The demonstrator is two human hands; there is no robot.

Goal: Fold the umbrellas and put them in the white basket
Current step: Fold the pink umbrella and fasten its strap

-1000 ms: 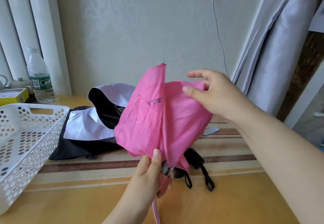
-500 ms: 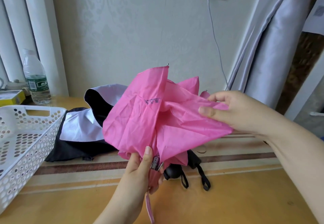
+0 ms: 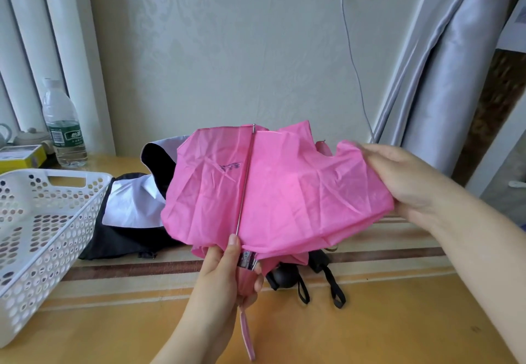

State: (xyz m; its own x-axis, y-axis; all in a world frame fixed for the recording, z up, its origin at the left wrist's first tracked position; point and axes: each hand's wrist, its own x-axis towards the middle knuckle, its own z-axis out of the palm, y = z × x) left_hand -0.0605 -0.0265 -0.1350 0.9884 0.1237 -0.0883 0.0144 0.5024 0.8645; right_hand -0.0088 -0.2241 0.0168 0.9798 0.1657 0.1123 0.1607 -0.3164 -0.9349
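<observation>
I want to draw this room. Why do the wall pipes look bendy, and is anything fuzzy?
Head view: the wide lens bows the white pipes and the curtain near the edges; the right hand and the dark doorway behind it look slightly smeared; the pink umbrella stays sharp, in soft even light.

Not much legible here. Water bottle (image 3: 61, 124) has a green label with white characters and a barcode beside them, too blurred to read. Pink umbrella (image 3: 273, 192) has a small dark printed mark on the fabric just left of the metal rib, unreadable. Yellow box (image 3: 21, 157) at the far left shows a pale top panel, any print on it too small to tell. No numbers or signs readable.
</observation>
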